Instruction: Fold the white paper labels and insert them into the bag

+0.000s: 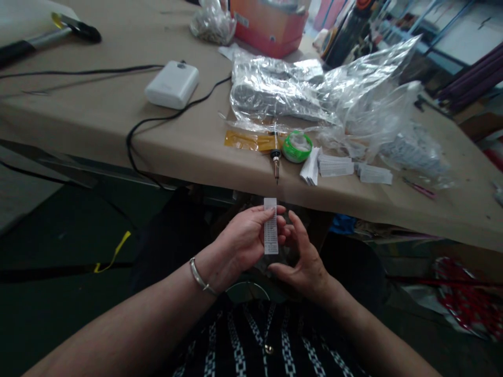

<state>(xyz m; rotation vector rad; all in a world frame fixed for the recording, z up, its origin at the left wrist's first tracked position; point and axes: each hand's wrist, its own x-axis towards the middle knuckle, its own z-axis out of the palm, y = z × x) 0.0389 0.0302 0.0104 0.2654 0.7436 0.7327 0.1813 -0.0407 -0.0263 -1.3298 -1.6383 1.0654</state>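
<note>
A narrow white printed strip (271, 233) is held upright by my left hand (249, 235), its thumb on the strip's upper part and its fingers behind. Close at the strip's right side is my right hand (308, 262), thumb and forefinger spread apart with nothing seen between them. Beyond my hands, at the table's front edge, lies a soldering-iron-like tool (276, 162) with its tip toward me. Beside it stand a green round tub (297, 146), a folded white paper (310, 166) and two stacks of printed strips (336, 165) (375, 174).
Clear plastic bags (275, 89) cover the table's middle and right. A white box (173, 84) with black cables sits left, an orange-red container (269, 26) at the back. Pink tweezers (419, 187) lie near the right front edge of the brown table (188, 146).
</note>
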